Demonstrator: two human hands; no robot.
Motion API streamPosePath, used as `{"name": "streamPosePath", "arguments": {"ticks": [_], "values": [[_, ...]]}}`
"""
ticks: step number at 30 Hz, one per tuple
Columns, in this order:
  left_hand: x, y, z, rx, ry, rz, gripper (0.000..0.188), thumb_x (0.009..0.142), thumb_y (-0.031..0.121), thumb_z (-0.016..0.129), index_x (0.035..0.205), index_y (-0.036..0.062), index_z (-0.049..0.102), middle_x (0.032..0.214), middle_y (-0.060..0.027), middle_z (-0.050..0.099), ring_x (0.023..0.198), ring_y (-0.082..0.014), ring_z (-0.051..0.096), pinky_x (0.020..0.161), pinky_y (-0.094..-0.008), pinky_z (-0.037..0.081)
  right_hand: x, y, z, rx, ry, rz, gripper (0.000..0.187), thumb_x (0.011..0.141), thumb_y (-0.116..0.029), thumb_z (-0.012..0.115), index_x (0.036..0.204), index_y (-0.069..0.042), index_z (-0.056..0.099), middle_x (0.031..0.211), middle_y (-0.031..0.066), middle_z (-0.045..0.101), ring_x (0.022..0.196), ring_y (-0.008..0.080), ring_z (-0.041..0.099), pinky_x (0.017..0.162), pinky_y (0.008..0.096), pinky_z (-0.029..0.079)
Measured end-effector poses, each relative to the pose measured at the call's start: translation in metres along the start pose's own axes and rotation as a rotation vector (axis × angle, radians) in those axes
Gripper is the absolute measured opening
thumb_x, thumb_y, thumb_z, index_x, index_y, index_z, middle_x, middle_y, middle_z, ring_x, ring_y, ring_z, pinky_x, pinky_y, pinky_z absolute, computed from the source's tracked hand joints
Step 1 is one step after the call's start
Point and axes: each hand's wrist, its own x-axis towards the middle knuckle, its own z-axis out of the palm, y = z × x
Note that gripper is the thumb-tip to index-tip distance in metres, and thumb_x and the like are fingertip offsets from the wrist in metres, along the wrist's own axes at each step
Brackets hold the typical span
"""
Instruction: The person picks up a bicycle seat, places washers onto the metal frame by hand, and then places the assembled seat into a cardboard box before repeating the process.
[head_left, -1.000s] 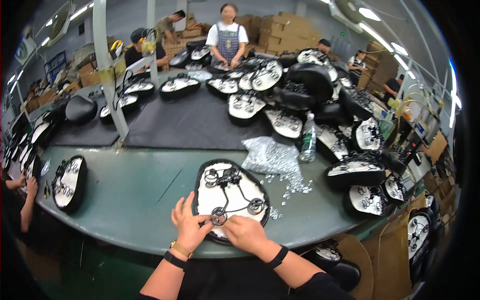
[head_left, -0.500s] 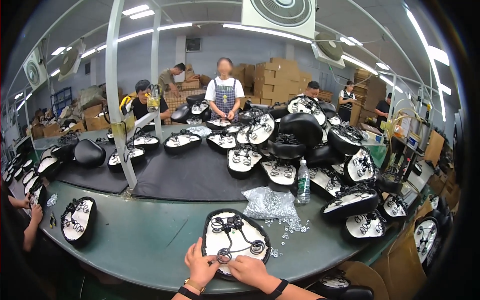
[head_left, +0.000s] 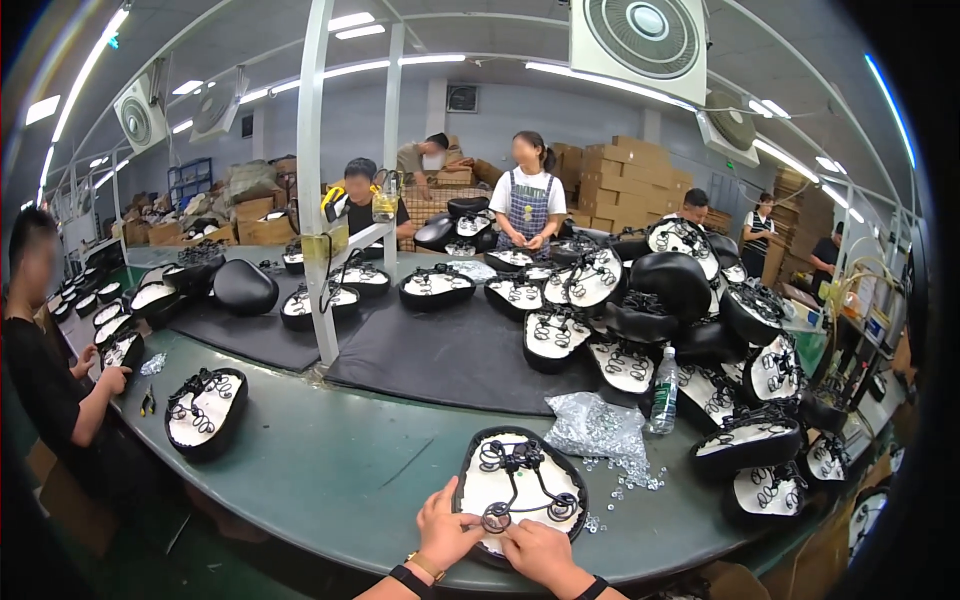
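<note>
A bicycle saddle (head_left: 530, 477) lies upside down before me on the green table, its white underside up. A black wire spring frame (head_left: 514, 490) is on it, with round coils at its near end. My left hand (head_left: 448, 528) is closed at the near-left coil (head_left: 496, 516), fingertips pressed to its edge. From the right, my right hand (head_left: 540, 552) meets the same coil, thumb and fingers pinched together low on it. Whatever small part is between the right fingertips is hidden.
Beyond the saddle lies a clear bag (head_left: 596, 425) of metal nuts, some spilled beside it. A water bottle (head_left: 664, 392) stands next to a high pile of saddles (head_left: 670, 290). Another saddle (head_left: 206, 412) and pliers (head_left: 148, 400) lie left, near a co-worker (head_left: 60, 370). A post (head_left: 314, 180) rises from the table.
My view has turned left, so everything sits farther right and the left co-worker shows more fully. Both hands stay at the same coil, with little change in their grip.
</note>
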Motion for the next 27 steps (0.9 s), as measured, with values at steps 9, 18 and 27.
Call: {"name": "streamPosePath", "arguments": {"ticks": [9,18,27], "values": [[0.002,0.009,-0.005,-0.067,0.021,-0.059,0.016,0.070,0.032,0.085,0.084,0.0227,0.083,0.161,-0.0140,0.038,0.139,-0.0383,0.038,0.117,-0.0487,0.025,0.004,-0.001,-0.001,0.056,0.000,-0.025,0.013,0.087,-0.026,0.067,0.083,-0.015,0.070,0.072,0.0009,0.063,0.067,0.0238,0.067,0.055,0.0401,0.053],[-0.018,0.011,-0.018,-0.206,0.127,0.066,0.044,0.071,0.043,0.086,0.101,0.0123,0.079,0.143,-0.0194,0.054,0.130,-0.0373,0.049,0.112,-0.0549,0.035,-0.001,0.000,0.001,0.042,-0.040,0.016,0.015,0.087,-0.027,0.067,0.082,-0.013,0.071,0.071,0.0026,0.063,0.068,0.0262,0.067,0.056,0.0407,0.055],[-0.037,0.085,-0.058,0.528,-0.053,0.411,0.079,0.071,0.070,0.072,0.115,0.0047,0.068,0.117,-0.0166,0.061,0.119,-0.0360,0.053,0.111,-0.0597,0.033,-0.001,0.002,0.003,0.021,-0.028,0.006,0.011,0.086,-0.026,0.068,0.081,-0.016,0.070,0.071,0.0006,0.062,0.067,0.0246,0.067,0.055,0.0395,0.054]]}}
